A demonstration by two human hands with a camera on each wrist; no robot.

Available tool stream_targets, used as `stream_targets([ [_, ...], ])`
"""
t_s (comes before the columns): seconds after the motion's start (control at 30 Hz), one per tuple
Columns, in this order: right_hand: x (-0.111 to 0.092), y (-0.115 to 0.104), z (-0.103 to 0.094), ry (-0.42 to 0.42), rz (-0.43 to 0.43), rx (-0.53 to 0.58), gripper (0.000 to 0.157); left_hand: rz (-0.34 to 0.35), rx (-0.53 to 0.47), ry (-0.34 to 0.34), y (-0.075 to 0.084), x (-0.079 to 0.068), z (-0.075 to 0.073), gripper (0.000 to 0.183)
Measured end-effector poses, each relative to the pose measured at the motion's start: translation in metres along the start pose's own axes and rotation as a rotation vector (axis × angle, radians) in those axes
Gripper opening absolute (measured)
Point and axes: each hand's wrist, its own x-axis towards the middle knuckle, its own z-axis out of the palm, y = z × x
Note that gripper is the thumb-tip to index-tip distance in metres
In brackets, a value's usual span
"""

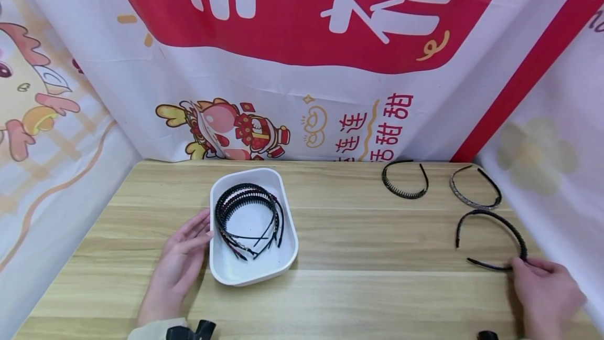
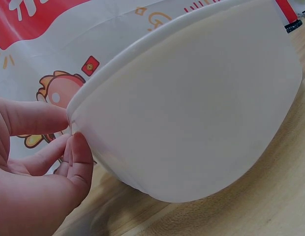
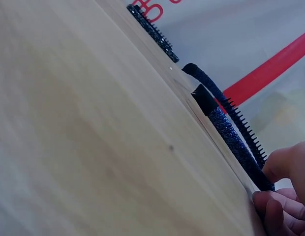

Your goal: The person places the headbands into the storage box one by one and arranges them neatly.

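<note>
Beside the white plastic bin (image 1: 252,279) my left hand (image 1: 181,256) rests its fingertips and thumb against the outer left wall, just below the rim. The left wrist view shows those fingers (image 2: 37,118) right at the bin's edge. Inside the bin lie several black headbands (image 1: 245,195), overlapping, some with comb teeth. At the far right, my right hand (image 1: 547,287) pinches a black headband (image 1: 500,219) by its curved side, low over the table. The right wrist view shows a glittery dark surface on this headband (image 3: 231,137), with thumb and fingers closed around it.
Two more headbands lie at the back right of the wooden table (image 1: 358,298): a black toothed one (image 1: 401,193) and a silvery glittery one (image 1: 464,201). Printed cloth (image 1: 302,51) hangs behind the table and along both sides.
</note>
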Motion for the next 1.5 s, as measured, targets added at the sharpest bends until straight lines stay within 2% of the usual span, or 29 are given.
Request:
stream_targets([
  [0.17, -0.001, -0.003, 0.005, 0.012, -0.035, 0.0, 0.027, 0.004, -0.008, -0.008, 0.0, 0.001, -0.001, 0.053],
  [0.4, 0.0, -0.006, 0.009, -0.006, -0.043, -0.015, 0.04, 0.009, -0.002, -0.02, 0.0, 0.002, -0.001, 0.052],
  [0.73, -0.004, -0.02, 0.015, -0.077, -0.052, 0.042, 0.032, 0.01, 0.011, -0.015, 0.0, 0.002, -0.001, 0.053],
  [0.83, -0.006, -0.024, 0.019, -0.104, -0.077, 0.072, 0.029, 0.014, 0.013, -0.02, 0.0, 0.002, -0.001, 0.053],
  [1.07, -0.016, -0.039, 0.034, -0.076, -0.191, 0.004, 0.045, 0.013, 0.007, -0.022, 0.0, 0.003, -0.001, 0.054],
  [1.23, -0.022, -0.051, 0.046, -0.105, -0.235, 0.019, 0.044, 0.009, 0.014, -0.032, 0.002, 0.002, -0.003, 0.052],
  [1.5, -0.029, -0.065, 0.064, -0.13, -0.308, -0.004, 0.041, -0.005, 0.095, -0.014, 0.008, 0.008, -0.002, 0.055],
])
